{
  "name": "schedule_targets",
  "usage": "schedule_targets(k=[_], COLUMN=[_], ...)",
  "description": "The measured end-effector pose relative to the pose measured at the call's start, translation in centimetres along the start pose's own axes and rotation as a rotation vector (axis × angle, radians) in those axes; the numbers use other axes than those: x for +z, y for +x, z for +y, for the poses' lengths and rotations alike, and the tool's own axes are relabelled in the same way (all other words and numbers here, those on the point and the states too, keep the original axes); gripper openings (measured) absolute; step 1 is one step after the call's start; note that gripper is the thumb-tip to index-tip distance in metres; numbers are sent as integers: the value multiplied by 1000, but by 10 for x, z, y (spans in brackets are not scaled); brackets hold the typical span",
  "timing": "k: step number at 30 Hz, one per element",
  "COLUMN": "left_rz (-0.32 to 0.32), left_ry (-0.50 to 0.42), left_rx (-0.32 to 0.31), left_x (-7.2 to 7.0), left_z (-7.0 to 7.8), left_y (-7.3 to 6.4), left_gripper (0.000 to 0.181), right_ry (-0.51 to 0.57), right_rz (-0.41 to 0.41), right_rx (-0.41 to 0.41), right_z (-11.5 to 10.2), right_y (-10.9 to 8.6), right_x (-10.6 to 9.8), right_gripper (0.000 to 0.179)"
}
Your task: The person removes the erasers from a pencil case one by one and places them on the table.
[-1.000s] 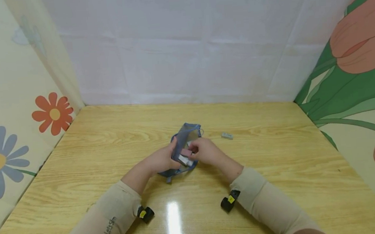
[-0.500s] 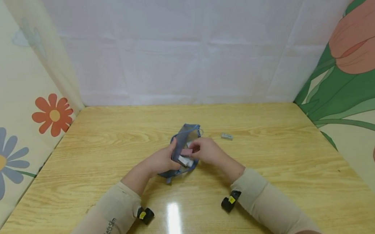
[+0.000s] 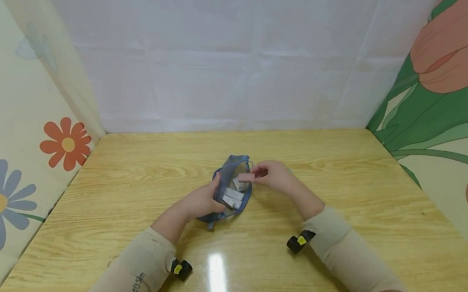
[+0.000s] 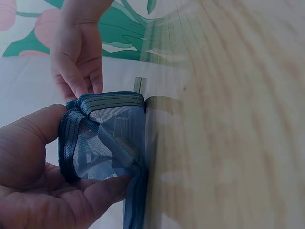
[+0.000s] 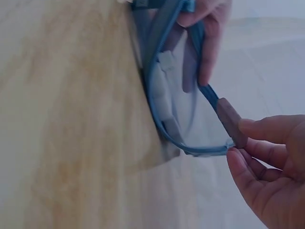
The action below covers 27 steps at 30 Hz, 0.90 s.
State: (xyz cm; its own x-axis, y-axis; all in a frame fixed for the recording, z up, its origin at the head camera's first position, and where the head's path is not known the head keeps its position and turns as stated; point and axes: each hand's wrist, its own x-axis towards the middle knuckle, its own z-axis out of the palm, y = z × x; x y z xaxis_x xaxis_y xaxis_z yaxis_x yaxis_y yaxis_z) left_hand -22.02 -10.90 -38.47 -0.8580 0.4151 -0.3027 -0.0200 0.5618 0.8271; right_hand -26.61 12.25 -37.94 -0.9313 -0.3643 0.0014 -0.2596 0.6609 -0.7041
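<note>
From the head camera I see the mesh pouch (image 3: 226, 177) standing on the tabletop (image 3: 356, 201), about midway between its left and right edges, its mouth gaping. The left hand (image 3: 201, 200) grips its left side. The right hand (image 3: 274, 175) pinches a pink block (image 3: 246, 177) by one end at the mouth's right side; several white blocks (image 3: 233, 198) lie inside. The pink block looks light and firm, probably hard to damage; its long sides seem the surest place to take hold. The pouch looks limp and apt to fold, so I'd hold it by the stiffer blue rim. Past the right hand, only a sliver of a small block (image 3: 290, 171) shows, and the tabletop's near edge is cut off.

By the left wrist camera, the left thumb presses the rim and the other fingers curl at the opposite side. The pouch's contents are hazy through the mesh, the pink block can't be made out, and the right hand is partly behind the rim.

The right wrist camera shows the pink block between thumb and fingers, overlapping the rim; I can't tell whether they touch. The white blocks are blurred, their number unclear, and the left hand is cut off above.
</note>
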Motion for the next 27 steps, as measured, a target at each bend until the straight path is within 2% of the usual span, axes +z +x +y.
schedule_targets(k=[6,13,19,27], left_rz=[5,10,11,18], left_ry=[4,20,24,44], left_rx=[2,-9,-7,1], left_x=[0,0,1,2], left_z=[-3,-3,-2,-4], left_y=[1,2,1,2], left_gripper=[100,99,99,99], right_ry=[54,40,40,5], right_rz=[14,80,133,158], right_rx=[38,92,149,177], right_z=[5,20,40,63], right_y=[-5,-7,-8,-10], right_x=[-18,-32,-38,-40], right_gripper=[22,24,26,27])
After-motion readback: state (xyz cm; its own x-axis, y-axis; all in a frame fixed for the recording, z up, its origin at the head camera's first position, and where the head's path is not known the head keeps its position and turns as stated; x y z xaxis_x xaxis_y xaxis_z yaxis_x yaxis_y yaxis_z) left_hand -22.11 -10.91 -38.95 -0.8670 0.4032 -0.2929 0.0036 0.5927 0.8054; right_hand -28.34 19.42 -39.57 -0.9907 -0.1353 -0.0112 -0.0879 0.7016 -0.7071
